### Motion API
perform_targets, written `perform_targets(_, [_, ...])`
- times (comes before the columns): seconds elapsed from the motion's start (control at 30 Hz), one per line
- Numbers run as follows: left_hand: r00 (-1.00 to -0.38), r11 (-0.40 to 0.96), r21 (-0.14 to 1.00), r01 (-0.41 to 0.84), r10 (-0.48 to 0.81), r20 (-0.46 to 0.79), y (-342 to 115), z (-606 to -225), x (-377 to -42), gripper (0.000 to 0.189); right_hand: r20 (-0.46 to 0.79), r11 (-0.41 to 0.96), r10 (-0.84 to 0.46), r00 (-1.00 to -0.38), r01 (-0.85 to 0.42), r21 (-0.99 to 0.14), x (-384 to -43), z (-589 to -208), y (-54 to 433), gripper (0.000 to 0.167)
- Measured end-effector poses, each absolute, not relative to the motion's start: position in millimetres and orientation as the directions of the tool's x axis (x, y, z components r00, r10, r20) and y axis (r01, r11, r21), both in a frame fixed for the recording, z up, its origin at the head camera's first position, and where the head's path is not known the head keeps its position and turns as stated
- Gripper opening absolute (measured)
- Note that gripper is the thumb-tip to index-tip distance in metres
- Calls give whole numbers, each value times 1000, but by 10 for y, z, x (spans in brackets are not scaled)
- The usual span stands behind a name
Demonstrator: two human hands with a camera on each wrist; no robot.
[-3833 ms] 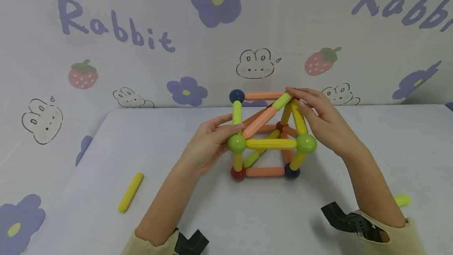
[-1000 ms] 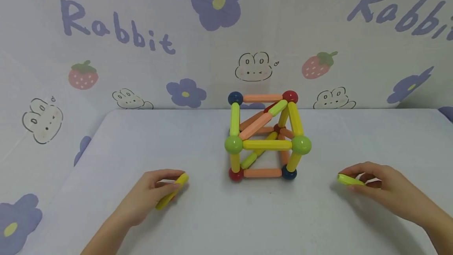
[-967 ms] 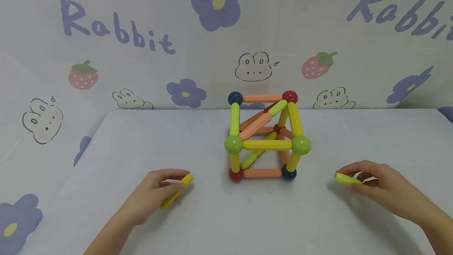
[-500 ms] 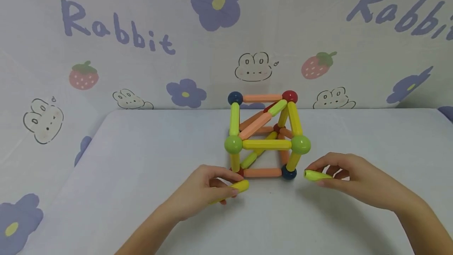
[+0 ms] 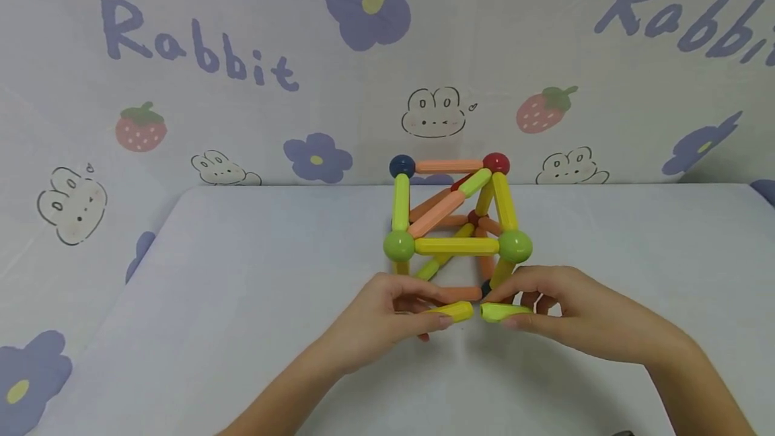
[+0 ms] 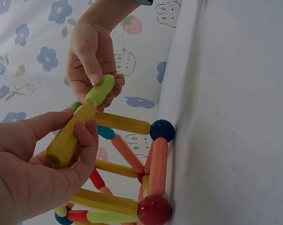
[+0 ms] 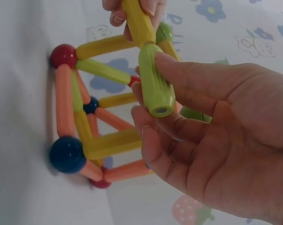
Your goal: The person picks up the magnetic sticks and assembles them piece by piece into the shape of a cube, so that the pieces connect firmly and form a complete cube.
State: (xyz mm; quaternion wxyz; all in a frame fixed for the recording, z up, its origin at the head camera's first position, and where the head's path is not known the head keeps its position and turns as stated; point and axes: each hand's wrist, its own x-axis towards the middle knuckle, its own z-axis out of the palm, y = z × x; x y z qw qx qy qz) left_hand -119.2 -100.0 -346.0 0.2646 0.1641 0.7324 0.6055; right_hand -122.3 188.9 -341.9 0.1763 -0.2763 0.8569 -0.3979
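My left hand [image 5: 381, 321] pinches a long yellow magnetic rod [image 5: 457, 311] between thumb and fingers. In my right hand [image 5: 581, 315] is a shorter light-green magnetic rod [image 5: 502, 313], with a grey disc in its end in the right wrist view. The two rods point at each other end to end, a narrow gap between them in the head view. Just behind the hands stands a box-shaped frame of rods and balls, with a yellow top rod [image 5: 457, 245] between two green balls. The hands partly hide its lower front, including the near-left red ball [image 6: 154, 210].
The frame stands on a white-covered table [image 5: 242, 274]. Its back top has a blue ball [image 5: 402, 167] and a red ball [image 5: 496, 164]. Behind the table hangs a cloth [image 5: 242, 120] printed with rabbits, flowers and strawberries.
Both hands have left the frame and picked up a rod each from the table. Over the last second they have moved inward, bringing the rod ends close together. The frame stands still.
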Motion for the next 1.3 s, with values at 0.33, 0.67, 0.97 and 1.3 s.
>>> perform_targets(0.33, [-795,203,977,-70,581,-178,-989,-3481,-1197,25,-35,513,-610,-792,-360,-779,-1192,-3404,1829,24])
perform_targets(0.67, [-748,274,961,-46,629,-214,-1081,-3583,-1304,28,38,460,-492,-870,-297,-837,-1152,-3284,1849,23])
perform_targets(0.97, [-732,248,961,-120,632,-255,-1027,-3732,-1361,27,132,457,-345,-929,-289,-841,-1108,-3246,1793,24])
perform_targets(1.3, [-789,180,965,-194,556,-262,-970,-3838,-1379,31,240,626,-182,-953,-301,-719,-1169,-3262,1859,37])
